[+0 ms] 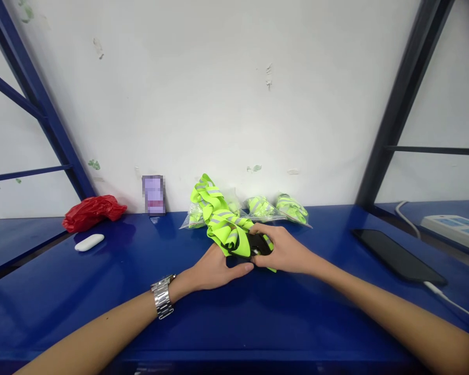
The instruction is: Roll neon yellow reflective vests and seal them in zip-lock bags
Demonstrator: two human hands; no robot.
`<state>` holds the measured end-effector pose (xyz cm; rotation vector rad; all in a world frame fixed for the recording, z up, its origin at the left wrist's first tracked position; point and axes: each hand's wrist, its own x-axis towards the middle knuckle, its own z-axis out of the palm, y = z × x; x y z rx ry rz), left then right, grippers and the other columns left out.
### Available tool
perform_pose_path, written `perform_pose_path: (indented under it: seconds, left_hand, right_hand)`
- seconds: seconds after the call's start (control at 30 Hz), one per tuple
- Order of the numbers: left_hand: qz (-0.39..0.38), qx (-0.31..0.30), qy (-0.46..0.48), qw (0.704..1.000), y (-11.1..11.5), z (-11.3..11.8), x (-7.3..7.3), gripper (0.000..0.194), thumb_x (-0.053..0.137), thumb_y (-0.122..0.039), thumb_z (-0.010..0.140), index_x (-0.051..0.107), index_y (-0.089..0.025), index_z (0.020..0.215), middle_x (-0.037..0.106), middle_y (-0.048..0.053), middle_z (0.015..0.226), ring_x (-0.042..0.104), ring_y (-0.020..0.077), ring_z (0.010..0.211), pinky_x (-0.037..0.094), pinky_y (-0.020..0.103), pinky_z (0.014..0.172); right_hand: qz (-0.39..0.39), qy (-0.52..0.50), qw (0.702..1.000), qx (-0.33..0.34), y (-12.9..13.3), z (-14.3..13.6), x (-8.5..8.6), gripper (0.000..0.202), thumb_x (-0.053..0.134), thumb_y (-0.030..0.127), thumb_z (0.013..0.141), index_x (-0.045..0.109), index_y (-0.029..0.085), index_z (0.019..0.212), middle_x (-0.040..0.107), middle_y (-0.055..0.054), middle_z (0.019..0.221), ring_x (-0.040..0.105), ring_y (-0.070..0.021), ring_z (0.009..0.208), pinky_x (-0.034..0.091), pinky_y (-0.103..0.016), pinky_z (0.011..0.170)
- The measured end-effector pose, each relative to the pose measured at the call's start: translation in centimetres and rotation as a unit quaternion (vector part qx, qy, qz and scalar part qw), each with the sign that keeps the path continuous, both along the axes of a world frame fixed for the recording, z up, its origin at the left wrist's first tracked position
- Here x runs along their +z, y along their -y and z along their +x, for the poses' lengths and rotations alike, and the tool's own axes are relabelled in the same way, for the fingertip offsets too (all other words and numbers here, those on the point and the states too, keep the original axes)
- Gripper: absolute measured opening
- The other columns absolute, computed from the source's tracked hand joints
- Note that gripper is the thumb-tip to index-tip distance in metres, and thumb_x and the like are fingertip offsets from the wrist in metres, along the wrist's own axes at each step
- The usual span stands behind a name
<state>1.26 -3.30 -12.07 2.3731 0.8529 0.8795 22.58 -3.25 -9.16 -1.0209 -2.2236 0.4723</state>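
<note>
A bundle of neon-yellow reflective strap [219, 213] with silver stripes is held above the blue table, part of it piled up toward the wall. My left hand [213, 268], with a metal watch at the wrist, grips the bundle from below; its thumb points right and the other fingers are hidden beneath. At the right end of the bundle sits a black plastic buckle [257, 242]. My right hand [283, 250] closes around that buckle, thumb at the near side and index finger over the top.
Clear bags with similar yellow straps [261, 207] lie along the wall. A red plastic bag [94, 212], a white earphone case [89, 242] and an upright phone [153, 195] are left. At right, a black phone [398, 255] with its cable lies near a power strip [453, 229]. Metal posts flank the blue table [234, 323].
</note>
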Motion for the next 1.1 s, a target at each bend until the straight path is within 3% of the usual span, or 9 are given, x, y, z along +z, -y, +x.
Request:
perform_pose_path:
  seconds: [0.17,0.4,0.47,0.57,0.63,0.73,0.8,0.97,1.1]
  left_hand:
    - [-0.221,0.019,0.286,0.932,0.5,1.2,-0.1,0.044,0.065,-0.043,0.082,0.058,-0.015,0.115,0.063,0.011,0.118,0.059,0.0254,0.109,0.047,0.036,0.094]
    - [-0.222,0.135,0.407,0.876,-0.5,1.7,-0.6,0.038,0.073,-0.029,0.074,0.061,-0.014,0.108,0.067,0.009,0.110,0.063,0.0223,0.097,0.052,0.031,0.084]
    - [-0.232,0.151,0.438,0.855,-0.7,1.7,-0.2,0.037,0.072,-0.027,0.074,0.062,-0.014,0.107,0.067,0.009,0.108,0.065,0.0215,0.095,0.053,0.029,0.081]
    - [-0.266,0.147,0.490,0.817,-0.4,1.7,0.7,0.043,0.072,-0.023,0.072,0.059,-0.016,0.113,0.069,0.008,0.104,0.067,0.0201,0.088,0.055,0.027,0.073]
    - [-0.281,0.134,0.509,0.803,-0.2,1.8,1.1,0.047,0.071,-0.020,0.071,0.057,-0.018,0.116,0.069,0.007,0.102,0.067,0.0192,0.085,0.056,0.025,0.068]
    - [-0.296,0.118,0.505,0.802,0.1,1.7,1.3,0.048,0.069,-0.017,0.072,0.055,-0.020,0.117,0.068,0.005,0.102,0.067,0.0175,0.082,0.056,0.023,0.066]
    - [-0.304,0.121,0.488,0.809,0.2,1.6,1.1,0.047,0.068,-0.017,0.072,0.053,-0.020,0.117,0.067,0.004,0.099,0.067,0.0162,0.078,0.055,0.023,0.063]
    - [-0.326,0.130,0.372,0.860,0.1,1.4,0.1,0.032,0.062,-0.025,0.076,0.053,-0.017,0.106,0.064,0.004,0.094,0.064,0.0174,0.073,0.054,0.030,0.062]
    - [-0.205,0.185,0.220,0.936,-0.5,0.9,-0.7,0.021,0.055,-0.032,0.080,0.055,-0.016,0.094,0.063,0.004,0.094,0.060,0.0200,0.086,0.050,0.033,0.078]
  right_hand:
    - [0.012,0.025,0.999,0.041,0.5,-0.5,-0.3,0.028,0.069,0.030,0.070,0.061,0.019,0.094,0.061,0.001,0.078,0.056,-0.0143,0.066,0.039,-0.023,0.057]
    - [0.201,0.034,0.979,-0.023,1.6,-1.3,-1.8,0.053,0.064,0.035,0.079,0.052,0.017,0.128,0.051,-0.019,0.124,0.052,-0.0313,0.113,0.047,-0.045,0.089]
    - [0.245,0.011,0.967,0.075,2.6,-1.7,-1.9,0.039,0.055,0.026,0.086,0.055,0.015,0.124,0.056,-0.017,0.119,0.053,-0.0260,0.113,0.046,-0.040,0.094]
    - [0.148,0.064,0.955,0.251,3.7,-2.4,-2.2,0.032,0.049,0.030,0.093,0.059,0.015,0.119,0.065,-0.012,0.109,0.060,-0.0190,0.106,0.047,-0.029,0.093]
    - [0.082,0.100,0.960,0.247,3.6,-2.7,-2.6,0.049,0.050,0.044,0.091,0.054,0.012,0.127,0.059,-0.016,0.124,0.054,-0.0242,0.118,0.042,-0.035,0.102]
    - [-0.002,0.033,0.991,0.130,1.7,-2.3,-3.4,0.066,0.052,0.054,0.087,0.043,0.014,0.139,0.048,-0.016,0.139,0.045,-0.0298,0.128,0.031,-0.046,0.110]
    - [-0.081,-0.084,0.989,0.096,0.2,-1.9,-3.5,0.059,0.052,0.054,0.087,0.048,0.021,0.135,0.057,-0.010,0.132,0.047,-0.0283,0.127,0.030,-0.047,0.110]
    - [-0.266,-0.408,0.871,0.067,-1.0,-1.9,-3.2,0.046,0.060,0.050,0.081,0.061,0.023,0.118,0.065,-0.006,0.121,0.053,-0.0271,0.121,0.040,-0.044,0.104]
    - [-0.251,-0.463,0.850,0.009,-1.0,-2.5,-4.0,0.039,0.071,0.039,0.071,0.066,0.020,0.105,0.067,-0.008,0.117,0.057,-0.0264,0.116,0.042,-0.041,0.101]
